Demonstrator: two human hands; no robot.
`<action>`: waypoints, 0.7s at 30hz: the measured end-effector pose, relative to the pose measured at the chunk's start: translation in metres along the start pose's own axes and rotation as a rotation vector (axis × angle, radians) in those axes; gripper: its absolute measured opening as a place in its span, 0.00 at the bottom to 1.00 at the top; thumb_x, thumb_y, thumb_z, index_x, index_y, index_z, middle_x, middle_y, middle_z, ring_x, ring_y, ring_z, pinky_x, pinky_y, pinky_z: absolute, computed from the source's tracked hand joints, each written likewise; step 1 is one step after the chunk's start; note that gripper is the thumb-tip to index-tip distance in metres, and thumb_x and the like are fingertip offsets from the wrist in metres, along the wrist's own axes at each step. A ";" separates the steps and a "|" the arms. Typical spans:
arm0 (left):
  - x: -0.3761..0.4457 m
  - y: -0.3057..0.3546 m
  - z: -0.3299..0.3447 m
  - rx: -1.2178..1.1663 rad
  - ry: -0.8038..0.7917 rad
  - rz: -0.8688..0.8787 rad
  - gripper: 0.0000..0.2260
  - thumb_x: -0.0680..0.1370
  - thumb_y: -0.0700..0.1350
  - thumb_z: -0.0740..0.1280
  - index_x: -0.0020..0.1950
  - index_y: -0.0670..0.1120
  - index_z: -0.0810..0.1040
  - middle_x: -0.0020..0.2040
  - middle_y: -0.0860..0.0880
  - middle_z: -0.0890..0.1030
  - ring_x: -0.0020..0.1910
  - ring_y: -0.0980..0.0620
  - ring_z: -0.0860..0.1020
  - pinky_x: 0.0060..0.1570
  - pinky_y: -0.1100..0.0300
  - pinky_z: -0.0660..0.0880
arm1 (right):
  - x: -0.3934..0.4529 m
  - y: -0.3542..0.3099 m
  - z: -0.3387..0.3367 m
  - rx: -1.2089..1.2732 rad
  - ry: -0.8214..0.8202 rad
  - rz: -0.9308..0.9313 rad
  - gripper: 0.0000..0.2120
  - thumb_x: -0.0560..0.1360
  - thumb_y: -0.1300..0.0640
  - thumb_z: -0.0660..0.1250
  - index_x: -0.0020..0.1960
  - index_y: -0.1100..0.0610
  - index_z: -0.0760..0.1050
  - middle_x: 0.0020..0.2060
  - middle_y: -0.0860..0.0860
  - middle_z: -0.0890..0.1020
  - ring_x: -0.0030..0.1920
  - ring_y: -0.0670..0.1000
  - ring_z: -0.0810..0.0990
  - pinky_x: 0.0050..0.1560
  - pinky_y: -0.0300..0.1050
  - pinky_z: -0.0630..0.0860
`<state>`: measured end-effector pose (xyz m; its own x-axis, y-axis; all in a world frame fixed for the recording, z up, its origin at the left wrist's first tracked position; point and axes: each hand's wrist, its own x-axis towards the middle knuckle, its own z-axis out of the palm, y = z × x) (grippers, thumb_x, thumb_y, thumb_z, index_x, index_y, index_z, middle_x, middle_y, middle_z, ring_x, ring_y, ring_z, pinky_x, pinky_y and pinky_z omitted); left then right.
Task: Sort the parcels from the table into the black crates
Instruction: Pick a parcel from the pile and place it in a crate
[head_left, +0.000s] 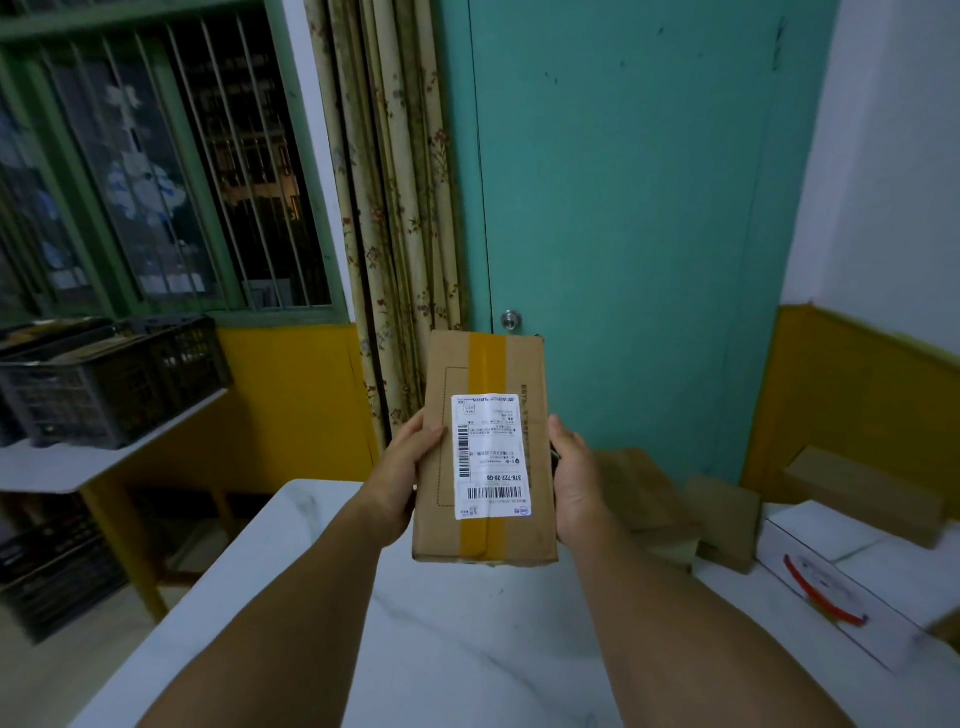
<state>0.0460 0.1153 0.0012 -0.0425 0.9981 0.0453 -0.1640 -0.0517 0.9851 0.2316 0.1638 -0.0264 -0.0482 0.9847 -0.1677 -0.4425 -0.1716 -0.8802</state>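
Parcel (488, 452): a flat cardboard box sealed with a yellow tape strip, carrying a white shipping label (491, 457) on its upper face. It is held in the air above the far edge of the white tabletop (467, 649), label toward the camera. The left hand (400, 478) grips the left long edge, thumb on the upper face beside the label. The right hand (576, 483) grips the right long edge; its fingers are hidden behind the box. Both grips are closed on the parcel.

Step in hand, as judged: label inspection, before choosing a destination.

Black crates (119, 384) stand on a lower side table (104, 462) to the left, well apart from the parcel; they appear to hold items already. More cardboard parcels (722, 509) and a white box (831, 577) lie on the right side of the tabletop, unsorted.

Next move calls for: carrying the parcel leftward across the gap between the tables and lowering it into the matching crate. Which crate matches cannot be determined from this view.
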 end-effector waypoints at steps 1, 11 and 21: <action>0.000 -0.002 -0.001 0.010 0.012 -0.005 0.21 0.76 0.54 0.67 0.70 0.56 0.72 0.60 0.44 0.82 0.60 0.39 0.80 0.62 0.36 0.74 | -0.002 0.000 -0.001 0.003 -0.003 0.001 0.17 0.77 0.42 0.67 0.56 0.55 0.78 0.46 0.58 0.86 0.48 0.62 0.86 0.55 0.65 0.80; -0.007 0.006 0.004 0.351 0.153 0.025 0.16 0.83 0.46 0.62 0.70 0.58 0.71 0.57 0.51 0.80 0.53 0.48 0.81 0.50 0.50 0.79 | -0.009 0.007 -0.003 0.022 -0.055 0.171 0.40 0.70 0.24 0.55 0.72 0.49 0.69 0.63 0.60 0.80 0.64 0.64 0.77 0.66 0.73 0.67; -0.003 -0.002 0.002 0.764 0.409 0.238 0.16 0.85 0.49 0.53 0.60 0.69 0.74 0.65 0.57 0.75 0.71 0.47 0.66 0.72 0.32 0.40 | -0.009 -0.005 -0.010 0.182 -0.114 0.337 0.44 0.68 0.19 0.48 0.76 0.43 0.61 0.72 0.63 0.70 0.72 0.67 0.69 0.70 0.77 0.48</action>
<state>0.0482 0.1124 -0.0006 -0.3628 0.8662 0.3436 0.5884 -0.0730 0.8053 0.2432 0.1554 -0.0250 -0.3125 0.8733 -0.3736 -0.5362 -0.4869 -0.6896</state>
